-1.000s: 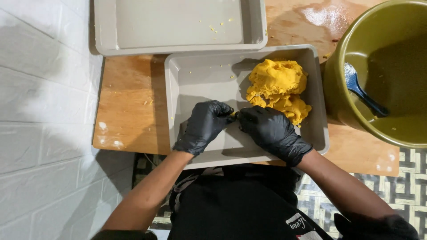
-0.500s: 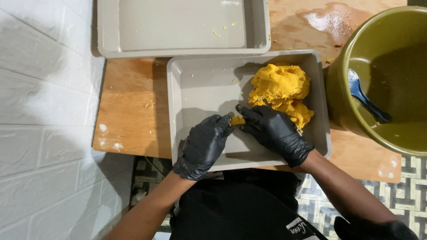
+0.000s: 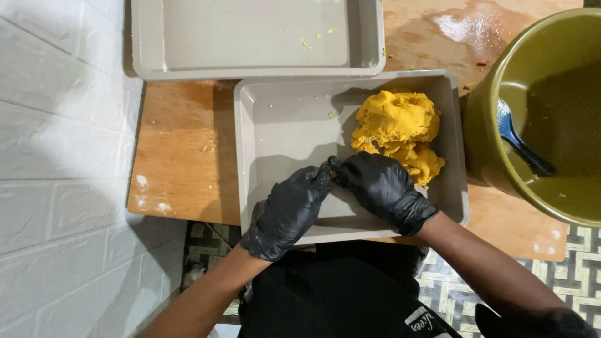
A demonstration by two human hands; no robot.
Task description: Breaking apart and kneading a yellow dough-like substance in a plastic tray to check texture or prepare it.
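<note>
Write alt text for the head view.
Two black-gloved hands, left and right, meet fingertip to fingertip inside a grey tray, pinching something small beside a yellow dough mound. A second grey tray lies beyond on the wooden table; an olive bowl holding a blue spoon stands at right.

Two grey rectangular metal trays: near one (image 3: pixel 282 131), far one (image 3: pixel 250 37). One lump of yellow dough (image 3: pixel 397 128). One olive-green round bowl (image 3: pixel 494 106). One dark blue plastic spoon (image 3: pixel 516 138). Two black-gloved hands: left (image 3: pixel 291 209), right (image 3: pixel 382 188).
</note>
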